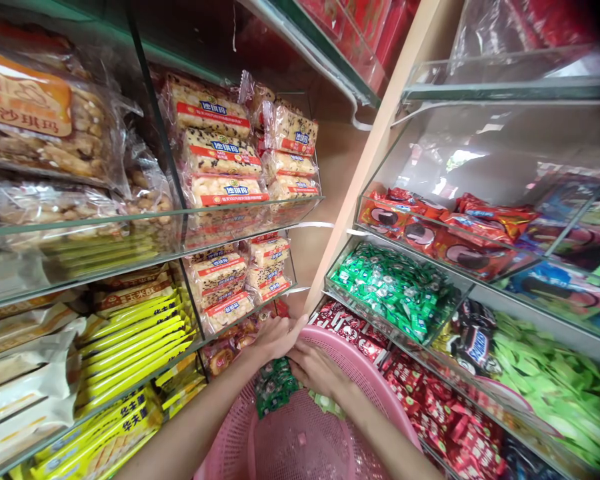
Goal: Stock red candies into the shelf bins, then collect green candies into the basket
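Note:
Both my hands meet at the far side of a pink plastic basket. My left hand lies over the far rim, its fingers bent and one stretched to the right; whatever is under it is hidden. Just inside the rim, my right hand has its fingers curled close to the left hand, and their tips are hidden. Below the hands, green-wrapped candies form a small heap in the basket. Some pale green packets lie beside them, partly behind my right wrist.
Glass shelves surround the basket. To the left are wrapped sachima bars and yellow wafer packs. On the right sit a bin of green candies, red packets, Snickers bars and light green packets. A wooden post stands between.

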{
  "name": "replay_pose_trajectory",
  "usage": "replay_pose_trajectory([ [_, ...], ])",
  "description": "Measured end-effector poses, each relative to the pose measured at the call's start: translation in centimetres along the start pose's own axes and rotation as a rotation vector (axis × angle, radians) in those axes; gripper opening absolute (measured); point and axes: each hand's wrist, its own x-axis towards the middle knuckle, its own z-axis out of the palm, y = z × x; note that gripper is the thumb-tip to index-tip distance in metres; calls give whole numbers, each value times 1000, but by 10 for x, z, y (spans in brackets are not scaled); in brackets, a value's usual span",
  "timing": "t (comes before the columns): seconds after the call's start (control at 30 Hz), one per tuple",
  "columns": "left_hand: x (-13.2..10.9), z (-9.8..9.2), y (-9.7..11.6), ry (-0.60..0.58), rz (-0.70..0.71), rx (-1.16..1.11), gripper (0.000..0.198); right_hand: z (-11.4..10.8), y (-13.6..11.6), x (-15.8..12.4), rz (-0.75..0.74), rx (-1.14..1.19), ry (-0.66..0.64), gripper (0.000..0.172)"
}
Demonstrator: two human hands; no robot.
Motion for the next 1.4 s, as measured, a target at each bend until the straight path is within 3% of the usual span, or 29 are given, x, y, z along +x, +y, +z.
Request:
replay_pose_trajectory([
  [0.27,3,6,-4,12,56,20,82,5,1,-4,19,-13,5,27],
  [0.43,1,2,1,23,95,22,81,-7,4,-4,16,-49,43,25],
  [0.57,0,-3,3,27,66,25,81,-40,5,-5,-1,-93,120,24],
  [0.73,0,-4,-1,50,13,3,86,-101,7,-4,25,-150,289,27],
  [0.83,0,-3,-4,51,18,-20,86,-134,23,3,194,-251,373,27],
  [0.93,0,-2,-6,72,16,-27,85,-155,49,14,432,-369,336,26],
  [1.03,-2,-3,-8,79,-3,-19,85,-158,70,24,595,-397,229,33],
  [1.2,-5,-7,-13,69,-40,-47,83,-152,80,35,671,-411,141,38],
  [1.4,-7,-11,-15,82,-71,-49,79,-151,91,41,689,-320,140,12],
])
